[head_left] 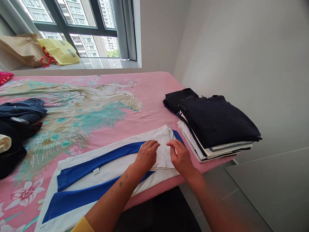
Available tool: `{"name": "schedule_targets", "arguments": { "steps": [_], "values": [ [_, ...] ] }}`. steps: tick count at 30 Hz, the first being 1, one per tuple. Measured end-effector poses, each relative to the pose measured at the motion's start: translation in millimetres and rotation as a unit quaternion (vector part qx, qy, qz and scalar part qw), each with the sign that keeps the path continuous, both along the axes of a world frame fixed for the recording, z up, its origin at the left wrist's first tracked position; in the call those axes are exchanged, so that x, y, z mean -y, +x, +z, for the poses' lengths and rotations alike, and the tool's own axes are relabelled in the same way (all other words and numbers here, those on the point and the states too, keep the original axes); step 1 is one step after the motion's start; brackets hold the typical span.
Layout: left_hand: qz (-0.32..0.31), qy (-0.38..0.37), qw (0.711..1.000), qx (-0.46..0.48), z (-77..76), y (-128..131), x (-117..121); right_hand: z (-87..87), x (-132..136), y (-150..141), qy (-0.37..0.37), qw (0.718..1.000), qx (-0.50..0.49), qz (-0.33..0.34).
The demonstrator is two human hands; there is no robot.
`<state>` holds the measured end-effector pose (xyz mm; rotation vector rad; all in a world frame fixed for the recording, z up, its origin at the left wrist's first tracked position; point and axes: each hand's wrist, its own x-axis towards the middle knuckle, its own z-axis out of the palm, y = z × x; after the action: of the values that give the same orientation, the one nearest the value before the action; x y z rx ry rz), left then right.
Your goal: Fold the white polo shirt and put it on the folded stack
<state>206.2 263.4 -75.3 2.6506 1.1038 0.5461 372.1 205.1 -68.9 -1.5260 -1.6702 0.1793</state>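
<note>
A white shirt with blue panels (80,169) lies partly folded on the bed, its blue strips running lengthwise and a small white tag (96,171) showing. Above its far right part, where a white section (163,154) is turned over, are both hands. My left hand (147,155) is closed, fingers bent and pressed together, tips pointing right. Facing it, my right hand (181,158) has curled fingers, with the index fingertip pointing left. A short gap separates the two hands. Whether either one grips any cloth cannot be made out.
A stack of folded clothes, a dark one on top (217,119), stands at the bed's right edge beside a black folded garment (180,99). Crumpled jeans (23,110) and dark clothes (12,145) lie left. Paper bag (23,48) and yellow bag (60,51) rest on the windowsill.
</note>
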Motion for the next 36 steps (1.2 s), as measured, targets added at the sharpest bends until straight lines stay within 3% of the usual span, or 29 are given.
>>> {"name": "schedule_targets", "arguments": {
  "steps": [2, 5, 7, 9, 13, 18, 20, 23, 29, 34, 36],
  "values": [
    [0.042, -0.013, 0.998, -0.044, -12.5, 12.9, -6.9, -11.7, -27.0, -10.7, -0.020, 0.999, 0.028, 0.019],
    [0.091, -0.022, 0.992, -0.079, -39.8, 8.0, 2.0, -50.0, -49.2, -13.5, -0.112, 0.982, 0.146, 0.029],
    [0.089, -0.010, 0.993, -0.075, -54.1, -5.8, 15.7, -73.0, -52.1, -8.5, -0.173, 0.964, 0.204, -0.006],
    [0.086, -0.003, 0.994, -0.072, -59.2, -18.4, 27.2, -82.7, -51.6, -3.4, -0.212, 0.949, 0.227, -0.050],
    [0.086, -0.023, 0.993, -0.080, -42.9, -22.6, 24.2, -64.2, -57.2, -3.6, -0.202, 0.952, 0.218, -0.072],
    [0.087, -0.029, 0.995, -0.047, -23.1, -6.4, -17.0, -41.4, -80.4, 0.9, -0.086, 0.978, 0.175, -0.073],
    [0.091, -0.040, 0.994, -0.044, -27.0, 2.2, -32.6, -41.6, -92.0, 12.1, -0.097, 0.978, 0.153, -0.108],
    [0.086, -0.061, 0.994, -0.037, -40.9, 21.0, -48.9, -41.6, -107.8, 30.9, -0.183, 0.960, 0.144, -0.156],
    [0.115, -0.061, 0.992, 0.005, -68.3, 56.6, -55.9, -35.6, -122.6, 45.2, -0.323, 0.921, 0.144, -0.164],
    [0.127, -0.021, 0.991, 0.028, -79.7, 56.3, -50.9, -51.5, -120.3, 44.8, -0.267, 0.958, -0.033, -0.097],
    [0.124, -0.010, 0.992, 0.034, -81.3, 54.5, -50.1, -58.7, -120.1, 42.8, -0.248, 0.959, -0.117, -0.065]
  ]
}}
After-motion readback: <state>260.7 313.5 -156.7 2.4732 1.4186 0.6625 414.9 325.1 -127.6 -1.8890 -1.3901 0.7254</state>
